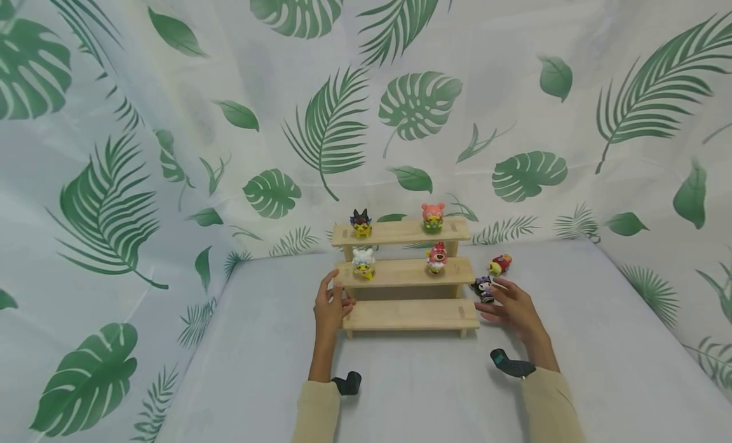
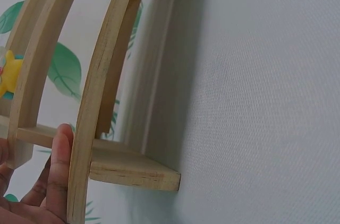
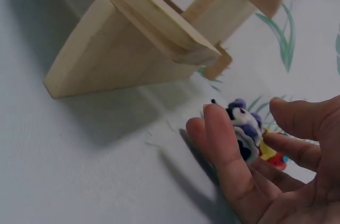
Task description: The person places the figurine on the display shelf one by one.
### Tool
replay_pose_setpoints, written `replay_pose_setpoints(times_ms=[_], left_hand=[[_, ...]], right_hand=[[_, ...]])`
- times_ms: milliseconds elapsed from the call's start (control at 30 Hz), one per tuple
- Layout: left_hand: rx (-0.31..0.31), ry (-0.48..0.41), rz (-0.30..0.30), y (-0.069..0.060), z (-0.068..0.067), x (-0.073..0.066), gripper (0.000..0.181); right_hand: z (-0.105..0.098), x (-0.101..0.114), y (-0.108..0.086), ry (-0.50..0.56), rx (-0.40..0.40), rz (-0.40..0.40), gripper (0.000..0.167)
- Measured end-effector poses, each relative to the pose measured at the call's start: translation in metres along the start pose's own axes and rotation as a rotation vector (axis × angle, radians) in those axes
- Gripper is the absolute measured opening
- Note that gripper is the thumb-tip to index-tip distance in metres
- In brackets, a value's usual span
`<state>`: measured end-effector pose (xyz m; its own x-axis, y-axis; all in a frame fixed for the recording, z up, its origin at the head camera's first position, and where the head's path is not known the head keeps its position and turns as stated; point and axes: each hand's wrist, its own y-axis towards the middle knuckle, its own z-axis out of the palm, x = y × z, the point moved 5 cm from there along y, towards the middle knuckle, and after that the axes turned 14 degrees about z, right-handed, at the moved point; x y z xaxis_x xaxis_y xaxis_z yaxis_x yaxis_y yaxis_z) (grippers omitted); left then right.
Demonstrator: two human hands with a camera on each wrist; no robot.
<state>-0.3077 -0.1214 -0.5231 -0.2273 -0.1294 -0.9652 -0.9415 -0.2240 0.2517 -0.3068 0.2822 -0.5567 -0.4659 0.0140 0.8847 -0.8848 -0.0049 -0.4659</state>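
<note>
A three-tier wooden display stand (image 1: 412,313) sits on the white-covered table. My left hand (image 1: 332,304) holds its left end, the fingers (image 2: 61,165) around the lower planks in the left wrist view. Beside the stand's right end, my right hand (image 1: 517,306) grips a small purple, black and white figurine (image 1: 485,288) between thumb and fingers. Part of that figurine (image 3: 248,128) is hidden behind a digit in the right wrist view. Just behind it a red and yellow figurine (image 1: 500,264) lies on the table.
The top tier bears a black-eared figurine (image 1: 361,224) and a pink one (image 1: 433,218). A white-hooded figurine (image 1: 363,264) and a red-pink one (image 1: 437,258) stand on the middle tier. Behind hangs a leaf-print curtain (image 1: 343,138).
</note>
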Motion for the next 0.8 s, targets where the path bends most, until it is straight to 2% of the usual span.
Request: replay_pose_setpoints(times_ms=[200,500,667,800], left_hand=[[-0.004,-0.003,0.029,-0.001,0.000,-0.003,0.040],[-0.004,-0.022,0.015,-0.001,0.000,-0.003,0.038],[-0.004,-0.021,0.016,-0.001,0.000,-0.003,0.038],[-0.008,-0.020,0.021,-0.002,-0.001,-0.003,0.037]], right_hand=[[0.007,-0.001,0.013,-0.012,-0.097,-0.037,0.065],[0.007,-0.002,0.019,-0.046,-0.271,0.000,0.061],[0.007,-0.005,0.018,-0.028,-0.286,0.013,0.069],[0.008,-0.007,0.016,0.042,-0.233,0.032,0.078]])
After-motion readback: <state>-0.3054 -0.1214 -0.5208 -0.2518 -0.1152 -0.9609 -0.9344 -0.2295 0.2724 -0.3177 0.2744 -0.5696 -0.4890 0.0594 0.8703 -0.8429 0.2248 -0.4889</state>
